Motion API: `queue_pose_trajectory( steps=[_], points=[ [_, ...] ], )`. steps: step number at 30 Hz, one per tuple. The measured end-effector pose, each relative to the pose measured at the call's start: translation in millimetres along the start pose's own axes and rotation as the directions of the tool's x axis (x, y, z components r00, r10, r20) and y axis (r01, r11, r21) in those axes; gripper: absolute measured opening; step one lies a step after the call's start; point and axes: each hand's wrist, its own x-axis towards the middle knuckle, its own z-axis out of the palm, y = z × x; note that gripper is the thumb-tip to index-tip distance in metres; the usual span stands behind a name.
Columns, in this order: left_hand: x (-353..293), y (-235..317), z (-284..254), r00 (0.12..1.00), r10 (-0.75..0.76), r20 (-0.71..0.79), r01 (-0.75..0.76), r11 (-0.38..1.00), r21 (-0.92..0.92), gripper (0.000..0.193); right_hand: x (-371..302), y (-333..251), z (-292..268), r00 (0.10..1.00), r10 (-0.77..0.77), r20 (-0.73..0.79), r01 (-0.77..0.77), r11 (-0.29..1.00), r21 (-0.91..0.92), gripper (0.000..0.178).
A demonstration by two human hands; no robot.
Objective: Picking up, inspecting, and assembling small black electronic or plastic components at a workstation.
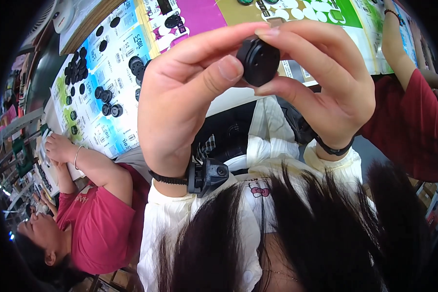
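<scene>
Raised over the table's near edge, my two hands hold one small black round part [261, 63] between them. Its dark flat face, dotted with a few small holes, is turned toward me. My left hand [180, 87] pinches its left rim, the thumb pressed on the side. My right hand [326, 73] grips it from the right, with fingers at the top and the thumb underneath. A small black device is strapped to my left wrist. On the table left of my hands lie similar black round parts [106, 95], some stacked.
Printed sheets [126, 48] in blue, white, purple and green cover the table. A heap of black discs [76, 68] lies at the far left. A wooden edge [90, 24] borders the table's upper left. A co-worker in red [105, 224] works at my left; another red sleeve [408, 126] is at my right.
</scene>
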Motion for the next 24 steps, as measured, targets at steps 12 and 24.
queue_pose_trajectory(
  steps=[12,24],
  points=[
    [-0.4,-5.4,4.6,0.998,-0.008,-0.061,-0.001,0.988,-0.152,0.046,-10.9,23.1,2.9,0.987,-0.145,-0.07,0.153,0.979,0.136,0.048],
    [-1.2,-6.5,5.4,0.998,0.016,-0.062,-0.021,0.996,-0.088,0.044,-16.5,25.5,9.8,0.986,-0.136,-0.1,0.148,0.982,0.115,0.047]
  ],
)
